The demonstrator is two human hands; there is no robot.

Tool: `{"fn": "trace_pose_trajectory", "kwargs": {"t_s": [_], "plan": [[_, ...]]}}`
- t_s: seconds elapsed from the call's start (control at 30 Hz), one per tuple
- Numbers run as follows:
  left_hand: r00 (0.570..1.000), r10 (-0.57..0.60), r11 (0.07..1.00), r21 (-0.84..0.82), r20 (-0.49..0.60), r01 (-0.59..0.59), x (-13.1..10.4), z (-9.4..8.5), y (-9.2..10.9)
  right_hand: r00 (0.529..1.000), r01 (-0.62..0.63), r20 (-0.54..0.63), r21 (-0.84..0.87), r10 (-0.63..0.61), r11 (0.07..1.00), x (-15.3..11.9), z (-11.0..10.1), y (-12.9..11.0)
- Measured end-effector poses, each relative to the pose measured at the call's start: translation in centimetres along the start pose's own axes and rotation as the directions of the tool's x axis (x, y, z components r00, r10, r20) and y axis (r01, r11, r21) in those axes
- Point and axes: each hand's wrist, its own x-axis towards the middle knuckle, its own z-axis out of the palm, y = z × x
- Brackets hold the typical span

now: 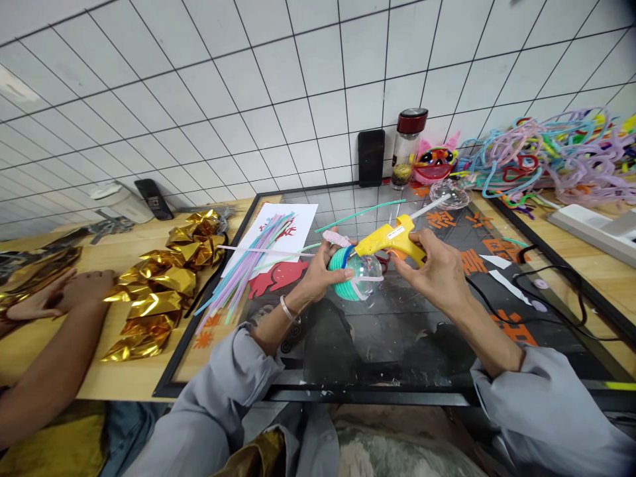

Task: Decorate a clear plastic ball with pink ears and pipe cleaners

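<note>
My left hand (320,270) is closed around a clear plastic ball (366,270) whose left part is wrapped in green pipe cleaner (344,281). A blue strand rings the ball near its top, and a pale pink piece (336,238) sits above it. In my right hand (433,265) is a yellow glue gun (392,238), held by its handle, with a white glue stick (431,206) sticking out at the back. The gun's nozzle points left and is at the blue strand; whether it touches cannot be made out.
Pipe cleaners (248,265) lie on white paper (303,215) at the left, by a red cutout (278,277). Gold foil (159,285) and another person's hands (82,291) are farther left. A bottle (405,156), phone (371,159), tangled pipe cleaners (536,156) and power strip (596,228) stand behind.
</note>
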Motion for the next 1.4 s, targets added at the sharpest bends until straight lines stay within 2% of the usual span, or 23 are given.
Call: {"fn": "trace_pose_trajectory", "kwargs": {"t_s": [0.67, 1.07, 1.4], "plan": [[1.0, 0.012, 1.0, -0.023, 0.0, -0.012, 0.07, -0.13, -0.31, 1.0, 0.01, 0.004, 0.016, -0.01, 1.0, -0.01, -0.45, -0.1], [1.0, 0.018, 1.0, -0.009, 0.005, -0.018, 0.04, -0.2, -0.46, 1.0, 0.01, -0.018, 0.059, -0.009, 0.998, -0.1, 0.06, 0.29], [1.0, 0.02, 1.0, 0.023, 0.005, -0.02, 0.16, -0.28, -0.49, 0.999, -0.01, -0.042, 0.016, 0.011, 1.0, -0.15, 0.53, 0.57]]}}
